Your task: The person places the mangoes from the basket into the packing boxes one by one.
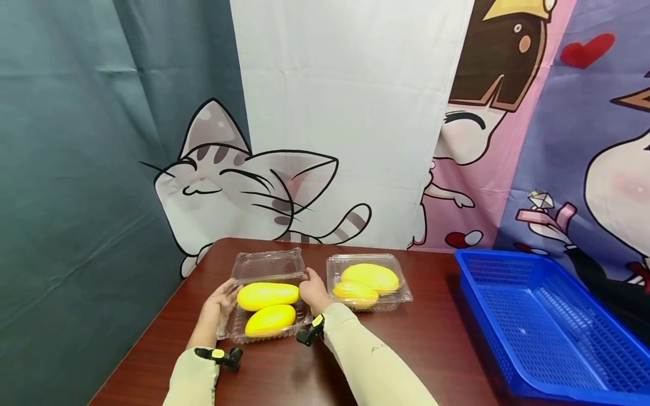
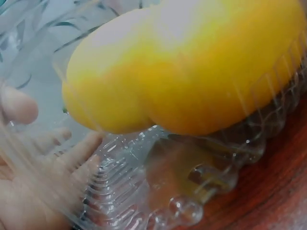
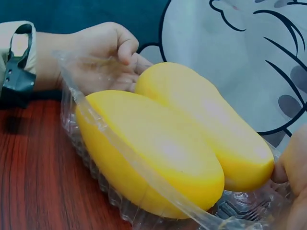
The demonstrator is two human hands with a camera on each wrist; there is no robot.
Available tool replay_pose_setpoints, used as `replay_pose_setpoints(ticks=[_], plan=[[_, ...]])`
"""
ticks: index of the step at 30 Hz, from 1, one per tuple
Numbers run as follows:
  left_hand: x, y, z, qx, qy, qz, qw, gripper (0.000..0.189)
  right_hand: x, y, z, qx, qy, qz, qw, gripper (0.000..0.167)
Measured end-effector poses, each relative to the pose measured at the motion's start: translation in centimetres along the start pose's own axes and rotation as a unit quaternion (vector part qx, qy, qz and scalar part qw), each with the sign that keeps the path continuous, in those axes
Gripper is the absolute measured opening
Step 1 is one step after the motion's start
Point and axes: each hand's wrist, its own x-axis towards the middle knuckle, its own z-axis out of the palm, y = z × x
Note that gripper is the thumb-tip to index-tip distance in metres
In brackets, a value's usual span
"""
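Observation:
A clear plastic clamshell box [image 1: 304, 327] stands on the table with its lid [image 1: 269, 265] raised at the back. Inside lie two yellow mangoes, a rear mango [image 1: 268, 295] and a front mango [image 1: 270, 320]. At the box's left side is my left hand [image 1: 219, 307], its loosely spread fingers seen through the plastic in the left wrist view. My right hand [image 1: 316, 290] grips the back right corner by the hinge; in the right wrist view it shows only partly, a fingertip close to a mango's end.
Right of the open box stands a closed clear box [image 1: 393, 301] holding yellow mangoes [image 1: 369, 277]. A blue plastic basket [image 1: 487, 316] sits at the far right. The brown table [image 1: 421, 349] ends against a printed curtain [image 1: 355, 113].

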Motion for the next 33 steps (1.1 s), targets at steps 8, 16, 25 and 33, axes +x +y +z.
replay_pose_setpoints(ticks=[8, 16, 25, 33], plan=[[-0.11, 0.41, 0.34, 0.012, 0.005, -0.01, 0.9999, 0.079, 0.12, -0.07, -0.05, 0.055, -0.011, -0.005, 0.9984, 0.072], [-0.4, 0.08, 0.5, 0.019, 0.015, 0.018, 0.9996, 0.077, 0.52, 0.49, 0.25, 0.156, 0.002, -0.041, 0.987, 0.064], [-0.48, 0.3, 0.6, -0.023, -0.041, 0.017, 0.9987, 0.054, 0.16, 0.57, 0.16, 0.199, 0.02, -0.063, 0.9779, 0.03], [-0.58, 0.86, 0.62, 0.011, -0.035, -0.01, 0.9993, 0.066, -0.27, 0.0, -0.08, 0.289, -0.011, -0.091, 0.953, 0.033]])
